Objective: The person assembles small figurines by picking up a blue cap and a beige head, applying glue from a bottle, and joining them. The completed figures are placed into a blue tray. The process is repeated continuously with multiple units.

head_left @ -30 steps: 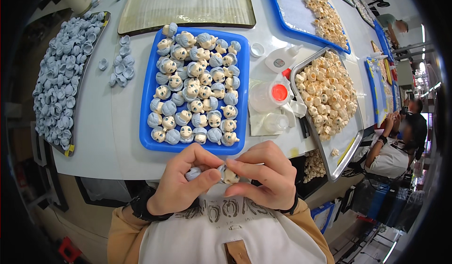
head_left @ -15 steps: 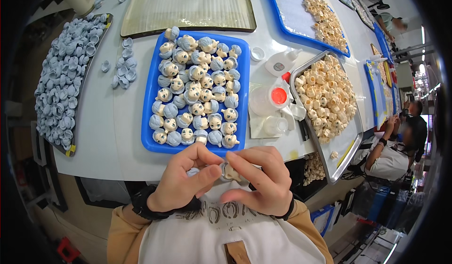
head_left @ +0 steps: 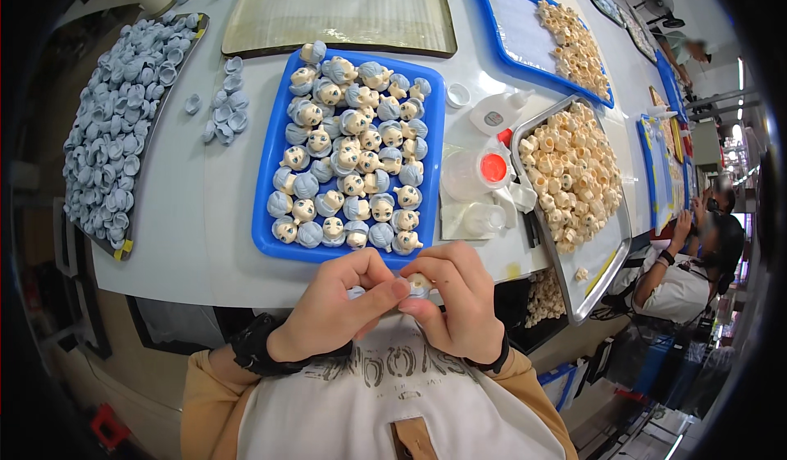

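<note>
Just past the front edge of the table, my left hand (head_left: 338,302) and my right hand (head_left: 461,300) meet at the fingertips. Between them they pinch a small doll head (head_left: 419,284), cream on top with pale blue hair below. Another pale blue piece (head_left: 355,293) peeks out within my curled left fingers; its full shape is hidden. Directly beyond my hands lies a blue tray (head_left: 264,229), with rows of doll heads (head_left: 351,184) that have painted eyes and blue hair.
At left is a tray heaped with blue hair shells (head_left: 119,132); loose shells (head_left: 229,111) lie beside it. A metal tray (head_left: 602,278) of cream head parts stands right, near a red-topped container (head_left: 463,173) and white bottle (head_left: 496,114). Another person (head_left: 676,284) sits far right.
The doll head between my fingers has turned, now showing its cream side upward. My right fingers have closed in around it. The whole view has shifted slightly.
</note>
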